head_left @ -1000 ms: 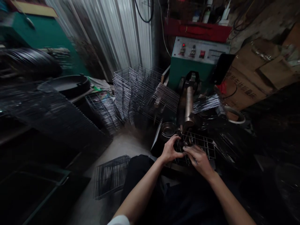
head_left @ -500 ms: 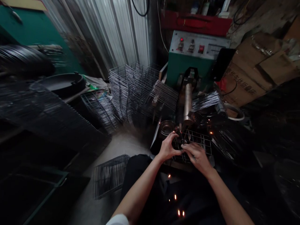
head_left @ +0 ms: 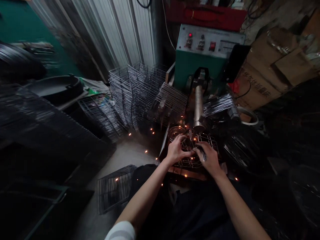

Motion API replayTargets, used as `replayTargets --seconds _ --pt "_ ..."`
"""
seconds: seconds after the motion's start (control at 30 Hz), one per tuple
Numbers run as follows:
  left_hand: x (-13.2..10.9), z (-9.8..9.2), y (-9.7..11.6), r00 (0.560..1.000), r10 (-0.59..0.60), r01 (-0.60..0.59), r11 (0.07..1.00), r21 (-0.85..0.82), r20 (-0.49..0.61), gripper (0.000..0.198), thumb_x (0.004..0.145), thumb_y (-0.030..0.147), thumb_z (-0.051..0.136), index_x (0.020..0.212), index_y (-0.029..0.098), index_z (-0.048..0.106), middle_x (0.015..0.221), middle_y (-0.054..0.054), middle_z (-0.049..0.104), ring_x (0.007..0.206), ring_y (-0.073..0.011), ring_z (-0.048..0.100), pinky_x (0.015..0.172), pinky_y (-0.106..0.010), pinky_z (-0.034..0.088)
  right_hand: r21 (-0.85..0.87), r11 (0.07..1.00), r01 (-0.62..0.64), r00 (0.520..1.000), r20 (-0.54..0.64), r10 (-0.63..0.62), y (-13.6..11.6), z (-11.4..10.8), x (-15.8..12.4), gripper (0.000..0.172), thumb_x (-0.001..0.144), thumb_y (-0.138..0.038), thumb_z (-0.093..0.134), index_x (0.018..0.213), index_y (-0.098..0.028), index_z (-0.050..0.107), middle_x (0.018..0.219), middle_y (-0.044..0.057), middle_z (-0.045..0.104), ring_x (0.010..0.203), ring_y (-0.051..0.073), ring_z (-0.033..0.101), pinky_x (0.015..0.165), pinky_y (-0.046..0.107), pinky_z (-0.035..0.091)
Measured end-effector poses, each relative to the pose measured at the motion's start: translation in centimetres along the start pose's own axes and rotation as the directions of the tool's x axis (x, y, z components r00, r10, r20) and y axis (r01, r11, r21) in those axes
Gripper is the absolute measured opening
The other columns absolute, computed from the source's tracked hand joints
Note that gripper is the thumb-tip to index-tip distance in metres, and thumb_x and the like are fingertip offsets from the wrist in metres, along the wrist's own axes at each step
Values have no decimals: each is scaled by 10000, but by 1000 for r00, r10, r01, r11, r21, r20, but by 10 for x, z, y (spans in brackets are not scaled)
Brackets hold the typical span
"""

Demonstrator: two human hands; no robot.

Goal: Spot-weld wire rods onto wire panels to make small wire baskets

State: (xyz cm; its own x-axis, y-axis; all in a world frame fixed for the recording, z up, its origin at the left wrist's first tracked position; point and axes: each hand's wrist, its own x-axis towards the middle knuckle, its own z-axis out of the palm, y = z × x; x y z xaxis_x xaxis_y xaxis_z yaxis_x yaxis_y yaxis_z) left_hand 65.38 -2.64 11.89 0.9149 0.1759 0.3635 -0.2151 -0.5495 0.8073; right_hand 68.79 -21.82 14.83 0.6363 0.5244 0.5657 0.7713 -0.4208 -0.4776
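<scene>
A wire grid (head_left: 211, 141) lies under the electrode arm (head_left: 198, 110) of a green spot welder (head_left: 200, 66). At its left side, my left hand (head_left: 175, 150) curves thumb and fingers round the wirework close to the electrode tip. My right hand (head_left: 209, 156) is closed at the grid's right side, fingertips near the left thumb. A thin, shiny metal piece (head_left: 204, 155) shows in the right hand; its exact kind is unclear. Orange sparks fly around both hands. The hands partly hide the grid and the contact point.
Stacked wire racks (head_left: 137, 93) stand left of the welder, and another wire rack (head_left: 113, 190) rests on the floor. Bundled wire rods (head_left: 218, 105) and a cardboard box (head_left: 260, 83) are on the right. A black round pan (head_left: 55, 87) sits at the left.
The view has shifted slightly. Sparks now spread widely around the electrode and to the left, where before a few fell below the hands. Both hands stay at the grid, the right one more upright.
</scene>
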Motion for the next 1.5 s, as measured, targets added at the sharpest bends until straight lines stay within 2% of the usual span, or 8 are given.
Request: replayTargets --seconds 0.17,0.7,0.9,1.03,1.1,1.2,1.33,1.5 --pt "23 -3 -13 999 9 -9 1000 -1 31 641 590 420 863 1143 251 585 1148 -19 680 1075 -243 655 936 -348 515 -120 992 -47 999 -16 45 11 5 17 160 961 -315 579 850 -209 625 874 67 616 866 233 588 805 365 494" --pt "51 -17 -18 981 107 -114 993 38 161 706 629 474 843 1244 262 569 1267 -50 628 1170 -265 613 1013 -389 483 24 998 -56 998 44 54 15 1 29 194 967 -286 575 808 -204 649 812 45 638 784 190 606 754 306 464" --pt "4 -36 -75 985 -51 83 978 -192 165 1285 413 405 960 1504 288 292 1588 -117 283 1468 -363 285 1227 -494 232 235 938 -254 967 98 237 18 -24 2 175 938 -349 608 982 -210 704 997 76 710 941 221 666 853 334 507" --pt "-50 1 -129 856 -402 512 581 -633 324 1417 543 260 878 1545 375 -117 1670 -132 -34 1504 -372 210 1146 -534 351 458 728 -510 853 164 495 13 -37 -30 268 904 -444 643 1001 -199 693 1034 101 727 866 230 706 785 346 562" --pt "-62 28 -141 839 -386 520 363 -774 383 1368 556 206 836 1531 450 -92 1679 -88 -32 1485 -352 278 1072 -466 446 544 606 -580 781 160 603 9 -37 -45 328 848 -468 715 1017 -193 658 980 98 734 735 207 706 684 325 576" --pt "-62 53 -141 876 -324 439 233 -868 357 1320 526 164 830 1534 479 39 1672 -56 90 1453 -308 354 973 -323 500 627 491 -605 704 133 698 2 -34 -60 387 786 -437 798 1003 -204 578 850 58 734 584 152 652 540 252 528" --pt "-59 38 -128 881 -329 437 285 -853 341 1258 522 148 850 1523 465 155 1636 -78 192 1392 -315 428 918 -310 519 687 375 -622 638 168 751 -13 -37 -62 434 742 -431 840 945 -205 530 730 23 707 472 95 555 431 184 422" --pt "-86 -35 -91 916 -360 365 571 -735 176 1195 501 227 906 1492 381 257 1520 -112 357 1342 -336 463 1026 -444 480 686 229 -690 604 373 704 -46 -54 -57 424 712 -461 847 891 -188 576 621 -15 627 364 57 457 350 163 330"
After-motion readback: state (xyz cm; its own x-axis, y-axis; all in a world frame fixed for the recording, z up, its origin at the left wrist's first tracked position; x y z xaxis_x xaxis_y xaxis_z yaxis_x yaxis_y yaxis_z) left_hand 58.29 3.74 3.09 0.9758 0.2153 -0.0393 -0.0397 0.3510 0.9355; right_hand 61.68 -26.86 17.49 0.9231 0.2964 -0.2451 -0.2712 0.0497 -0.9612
